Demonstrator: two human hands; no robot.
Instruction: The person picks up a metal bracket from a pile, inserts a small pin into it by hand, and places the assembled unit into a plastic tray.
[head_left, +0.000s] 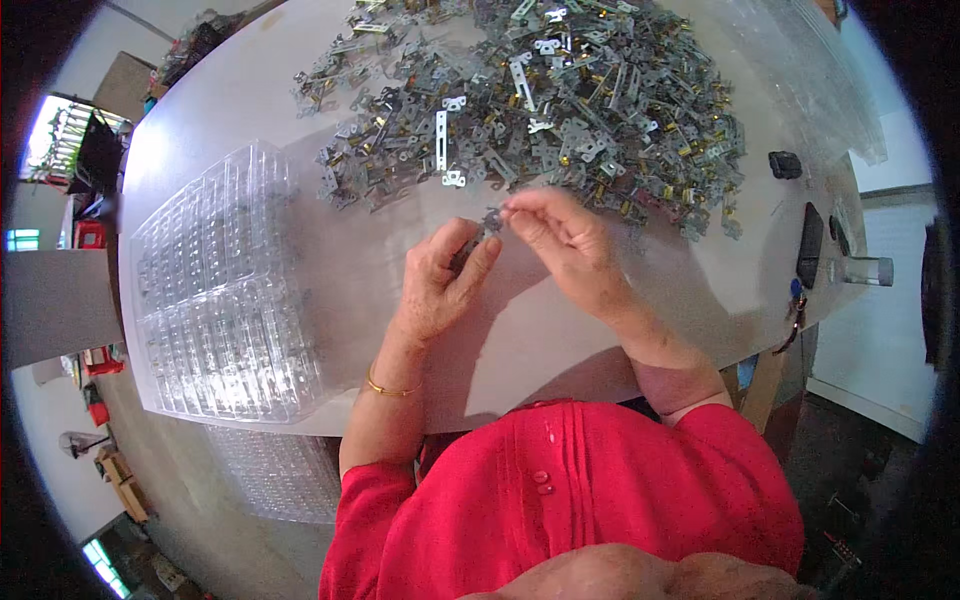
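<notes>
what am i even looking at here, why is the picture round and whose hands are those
This is no machine: a person wears a wide fisheye camera on the head, looking down at their own two bare hands, so the picture comes out round and straight edges bend. The left hand and right hand meet over a pale grey table and together pinch a small grey metal part in a fingertip grip. Behind them lies a big heap of small silver and brass metal brackets. On the person's left sits a stack of clear plastic compartment trays. At the right edge are a clear drinking glass lying on its side and a flat black device. The red at the bottom is the person's red shirt.
</notes>
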